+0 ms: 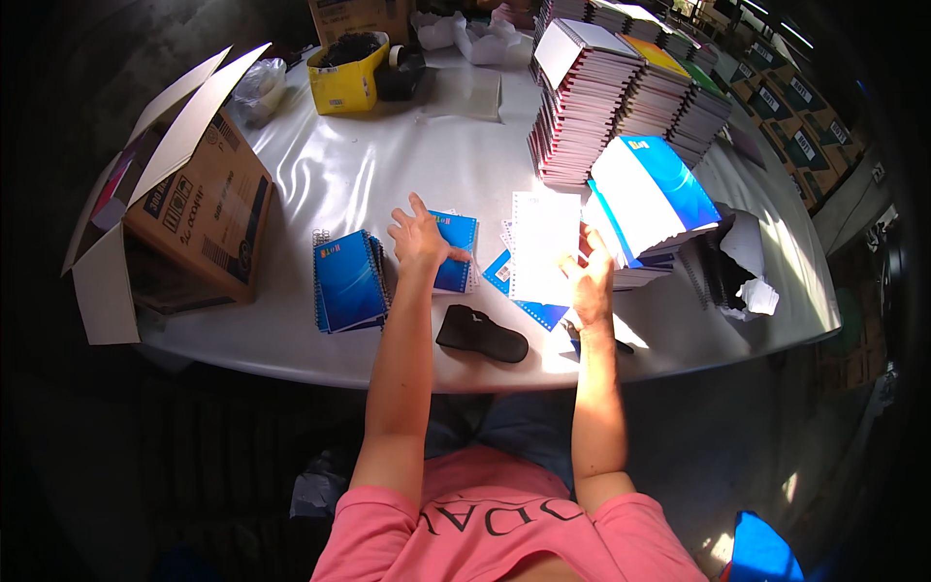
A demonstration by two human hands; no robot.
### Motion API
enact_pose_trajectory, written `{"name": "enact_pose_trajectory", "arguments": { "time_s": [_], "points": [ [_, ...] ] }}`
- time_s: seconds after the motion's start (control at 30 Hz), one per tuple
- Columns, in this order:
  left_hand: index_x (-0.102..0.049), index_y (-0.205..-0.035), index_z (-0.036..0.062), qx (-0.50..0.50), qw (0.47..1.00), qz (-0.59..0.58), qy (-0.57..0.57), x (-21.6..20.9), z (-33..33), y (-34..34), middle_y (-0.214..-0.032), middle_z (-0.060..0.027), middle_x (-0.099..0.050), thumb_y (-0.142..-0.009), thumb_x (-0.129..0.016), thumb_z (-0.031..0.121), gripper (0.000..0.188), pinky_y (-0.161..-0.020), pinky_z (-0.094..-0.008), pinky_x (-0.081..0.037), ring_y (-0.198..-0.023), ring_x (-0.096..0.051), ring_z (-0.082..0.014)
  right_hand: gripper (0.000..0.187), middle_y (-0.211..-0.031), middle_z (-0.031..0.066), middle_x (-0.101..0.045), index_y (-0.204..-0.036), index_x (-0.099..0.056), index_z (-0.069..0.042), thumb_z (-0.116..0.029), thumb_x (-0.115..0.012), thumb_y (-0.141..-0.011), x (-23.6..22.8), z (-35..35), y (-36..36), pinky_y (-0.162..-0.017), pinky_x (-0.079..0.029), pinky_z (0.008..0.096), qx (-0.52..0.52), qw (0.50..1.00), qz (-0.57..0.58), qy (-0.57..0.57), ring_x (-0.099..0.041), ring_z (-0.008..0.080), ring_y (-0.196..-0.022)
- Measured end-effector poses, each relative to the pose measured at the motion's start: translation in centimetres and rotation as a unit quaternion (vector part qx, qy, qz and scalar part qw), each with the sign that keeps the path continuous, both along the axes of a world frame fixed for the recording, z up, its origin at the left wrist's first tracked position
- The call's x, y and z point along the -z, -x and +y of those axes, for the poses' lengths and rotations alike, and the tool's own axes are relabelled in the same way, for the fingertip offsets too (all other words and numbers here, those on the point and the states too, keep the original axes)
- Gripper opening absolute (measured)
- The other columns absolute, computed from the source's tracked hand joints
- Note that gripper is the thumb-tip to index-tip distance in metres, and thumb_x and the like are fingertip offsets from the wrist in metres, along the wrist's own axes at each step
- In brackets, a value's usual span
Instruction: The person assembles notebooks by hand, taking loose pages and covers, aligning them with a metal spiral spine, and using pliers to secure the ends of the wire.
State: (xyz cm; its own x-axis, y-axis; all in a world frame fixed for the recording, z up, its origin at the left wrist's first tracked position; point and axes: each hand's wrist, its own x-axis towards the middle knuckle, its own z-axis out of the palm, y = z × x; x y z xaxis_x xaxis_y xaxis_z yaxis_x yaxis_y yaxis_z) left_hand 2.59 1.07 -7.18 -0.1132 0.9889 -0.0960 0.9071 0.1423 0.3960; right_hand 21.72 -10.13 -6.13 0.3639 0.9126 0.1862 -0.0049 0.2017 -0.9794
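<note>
On the desk, the left hand spreads loose, its thumb over a blue pad — just right of the spiral-bound notebooks. The right hand grasps white punched sheets — partly covering a blue cover.
</note>
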Motion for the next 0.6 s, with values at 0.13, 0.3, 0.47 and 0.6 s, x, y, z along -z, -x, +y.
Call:
{"name": "enact_pose_trajectory", "arguments": {
  "time_s": [0.13,0.3,0.47,0.6],
  "points": [
    [-0.028,-0.141,0.0046,0.003,1.000,0.006,0.007,-0.7,1.0,1.3,-0.128,-0.0231,-0.046,-0.044,-0.093,0.025,0.118,-0.092,-0.0391,-0.048,-0.111,-0.053,-0.0384,0.042,-0.103,0.0120,-0.061,-0.120,-0.051,0.004,-0.006,-0.057,-0.080,-0.1,0.1,-0.7,-0.078,-0.049,0.0290,0.002,1.000,-0.028,-0.002,-0.059,0.0170,-0.090],
    [-0.060,-0.109,0.0044,-0.003,0.999,-0.047,0.003,-2.3,2.2,2.9,-0.106,-0.0180,-0.062,-0.061,-0.085,0.015,0.055,-0.085,-0.0387,-0.052,-0.099,-0.061,-0.0348,0.042,-0.101,0.0114,-0.061,-0.120,-0.051,0.005,-0.004,-0.055,-0.079,0.5,0.9,-1.0,-0.077,-0.048,0.0276,-0.015,0.999,-0.037,0.012,-0.059,0.0155,-0.089],
    [-0.063,-0.114,0.0079,-0.050,0.991,-0.063,-0.110,-6.9,1.7,5.7,-0.104,-0.0140,-0.067,-0.073,-0.075,0.017,0.044,-0.083,-0.0378,-0.052,-0.096,-0.065,-0.0287,0.050,-0.102,0.0125,-0.061,-0.126,-0.046,0.006,-0.001,-0.055,-0.078,1.1,2.1,-0.1,-0.076,-0.049,0.0278,-0.040,0.999,-0.005,0.022,-0.059,0.0166,-0.089],
    [-0.053,-0.128,0.0073,-0.079,0.977,-0.101,-0.171,-10.8,0.3,6.7,-0.107,-0.0176,-0.065,-0.081,-0.065,0.011,0.048,-0.089,-0.0356,-0.050,-0.095,-0.066,-0.0279,0.056,-0.106,0.0148,-0.061,-0.130,-0.043,0.006,0.002,-0.058,-0.076,1.4,3.6,2.5,-0.076,-0.050,0.0289,-0.079,0.993,0.062,0.058,-0.060,0.0183,-0.093]
  ]
}}
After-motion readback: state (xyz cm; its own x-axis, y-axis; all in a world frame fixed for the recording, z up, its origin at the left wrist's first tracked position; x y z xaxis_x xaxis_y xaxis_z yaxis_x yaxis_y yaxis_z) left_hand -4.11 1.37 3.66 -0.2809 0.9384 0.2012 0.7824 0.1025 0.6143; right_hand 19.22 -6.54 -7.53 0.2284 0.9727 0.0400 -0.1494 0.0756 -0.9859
